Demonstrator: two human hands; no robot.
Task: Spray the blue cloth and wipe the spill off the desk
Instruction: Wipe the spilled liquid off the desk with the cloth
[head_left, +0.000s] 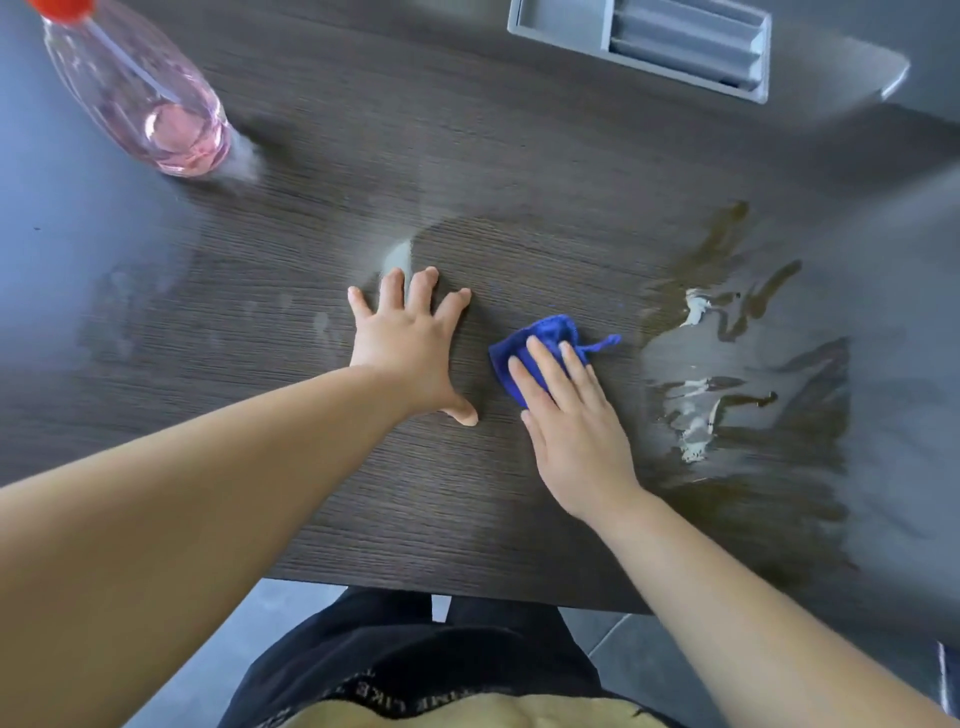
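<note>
My right hand lies flat with straight fingers on the folded blue cloth, pressing it onto the dark wooden desk. A brownish wet spill is smeared over the desk just to the right of the cloth. My left hand rests palm down with fingers spread on the desk, left of the cloth. A clear spray bottle with pink liquid and a red top stands at the far left.
A grey recessed cable tray is set into the desk at the back right. The desk's front edge runs near my body, with grey floor tiles below it.
</note>
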